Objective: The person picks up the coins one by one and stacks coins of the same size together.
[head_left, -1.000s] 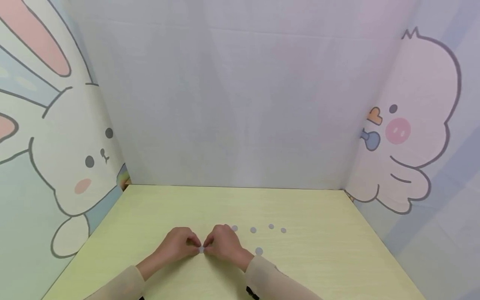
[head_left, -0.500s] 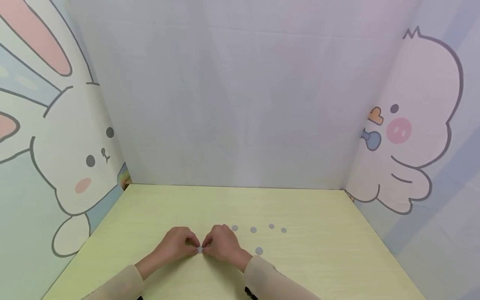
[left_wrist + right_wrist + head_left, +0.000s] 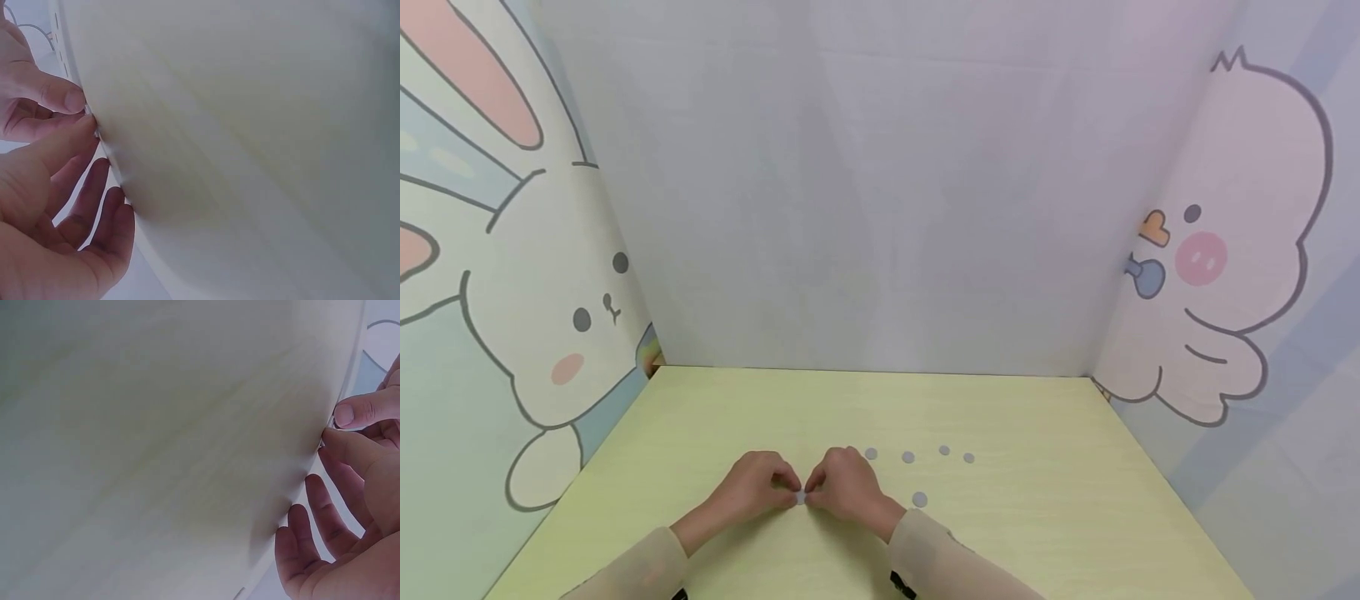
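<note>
Near the middle of the table, my left hand (image 3: 756,487) and right hand (image 3: 847,486) meet fingertip to fingertip over a small flat grey disc (image 3: 801,497). Thumb and forefinger of each hand pinch an edge of it, low at the tabletop. The fingers hide most of the disc. From the left wrist, only a thin pale edge of the disc (image 3: 96,132) shows between the thumbs. The left hand's other fingers curve loosely against the table. In the right wrist view, the right hand (image 3: 359,494) likewise rests its loosely bent fingers on the surface.
Beyond and right of the right hand, several similar grey discs lie flat on the pale yellow table (image 3: 1037,500), among them a far disc (image 3: 908,457) and a nearer disc (image 3: 920,499). A plain back curtain (image 3: 880,208) and cartoon-printed side curtains (image 3: 1240,275) enclose the table.
Both hands keep their pinch on the disc and have shifted only very slightly to the left. The view tilts a little; the other discs lie where they were.
</note>
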`<state>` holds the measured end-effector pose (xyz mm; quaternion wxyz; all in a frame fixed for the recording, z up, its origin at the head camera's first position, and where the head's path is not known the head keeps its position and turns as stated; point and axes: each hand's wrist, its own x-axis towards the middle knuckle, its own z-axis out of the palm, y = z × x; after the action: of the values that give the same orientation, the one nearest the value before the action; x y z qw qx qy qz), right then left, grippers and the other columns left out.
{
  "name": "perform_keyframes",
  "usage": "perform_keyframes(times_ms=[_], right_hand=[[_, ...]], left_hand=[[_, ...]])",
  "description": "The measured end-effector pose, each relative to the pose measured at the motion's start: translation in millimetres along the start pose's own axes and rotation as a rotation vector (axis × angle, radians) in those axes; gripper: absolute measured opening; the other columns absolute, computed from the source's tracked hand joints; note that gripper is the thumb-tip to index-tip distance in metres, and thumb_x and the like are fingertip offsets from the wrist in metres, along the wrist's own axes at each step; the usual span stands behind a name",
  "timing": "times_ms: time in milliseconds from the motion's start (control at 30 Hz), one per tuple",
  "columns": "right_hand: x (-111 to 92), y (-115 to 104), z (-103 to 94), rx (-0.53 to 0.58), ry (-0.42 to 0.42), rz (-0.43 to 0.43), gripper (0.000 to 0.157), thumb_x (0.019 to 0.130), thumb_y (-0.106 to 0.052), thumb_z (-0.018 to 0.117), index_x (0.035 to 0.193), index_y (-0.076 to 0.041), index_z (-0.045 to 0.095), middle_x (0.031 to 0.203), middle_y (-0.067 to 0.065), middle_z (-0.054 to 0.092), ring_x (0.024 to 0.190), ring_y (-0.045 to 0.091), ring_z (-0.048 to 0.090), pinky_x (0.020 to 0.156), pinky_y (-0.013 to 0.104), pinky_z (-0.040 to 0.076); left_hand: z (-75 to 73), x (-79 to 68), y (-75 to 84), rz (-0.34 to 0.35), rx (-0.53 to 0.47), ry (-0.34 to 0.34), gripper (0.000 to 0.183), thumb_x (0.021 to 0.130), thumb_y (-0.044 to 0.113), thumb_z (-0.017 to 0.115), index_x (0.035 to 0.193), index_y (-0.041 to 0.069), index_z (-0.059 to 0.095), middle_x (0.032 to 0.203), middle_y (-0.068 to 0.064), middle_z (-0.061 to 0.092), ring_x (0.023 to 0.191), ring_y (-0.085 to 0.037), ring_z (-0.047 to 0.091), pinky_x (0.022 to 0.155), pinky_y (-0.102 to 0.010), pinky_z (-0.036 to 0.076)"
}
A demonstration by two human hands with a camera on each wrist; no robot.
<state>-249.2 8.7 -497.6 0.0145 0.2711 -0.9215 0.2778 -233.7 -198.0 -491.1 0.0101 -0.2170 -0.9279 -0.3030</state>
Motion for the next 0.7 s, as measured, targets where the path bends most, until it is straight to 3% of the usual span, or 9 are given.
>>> perform_keyframes(times_ms=[200,400,700], right_hand=[[-1.1,1.0,-0.7,-0.012,-0.01,-0.006,0.006,0.084,-0.02,0.091,0.082,-0.023,0.087,0.082,-0.017,0.076,0.081,0.0,0.056,0.085,0.025,0.047],[-5.2,1.3,-9.1,-0.027,-0.031,-0.052,0.008,0.081,-0.011,0.089,0.086,-0.018,0.087,0.084,-0.013,0.077,0.084,0.001,0.059,0.08,0.021,0.049],[-12.4,11.2,-29.6,-0.079,-0.03,-0.044,0.012,0.083,-0.018,0.088,0.094,-0.022,0.087,0.091,-0.013,0.073,0.089,0.004,0.06,0.084,0.024,0.051]], left_hand=[[-0.1,-1.4,0.1,0.008,-0.002,0.007,0.012,0.082,0.016,0.092,0.088,0.02,0.082,0.089,0.012,0.075,0.087,-0.013,0.069,0.08,-0.034,0.056],[1.0,-1.6,0.1,0.003,0.009,0.009,0.013,0.081,0.017,0.093,0.087,0.021,0.082,0.088,0.012,0.074,0.087,-0.013,0.068,0.08,-0.034,0.056],[1.0,-1.5,2.6,-0.041,0.013,0.004,0.012,0.083,0.028,0.092,0.086,0.023,0.082,0.087,0.014,0.072,0.087,-0.013,0.067,0.081,-0.033,0.054]])
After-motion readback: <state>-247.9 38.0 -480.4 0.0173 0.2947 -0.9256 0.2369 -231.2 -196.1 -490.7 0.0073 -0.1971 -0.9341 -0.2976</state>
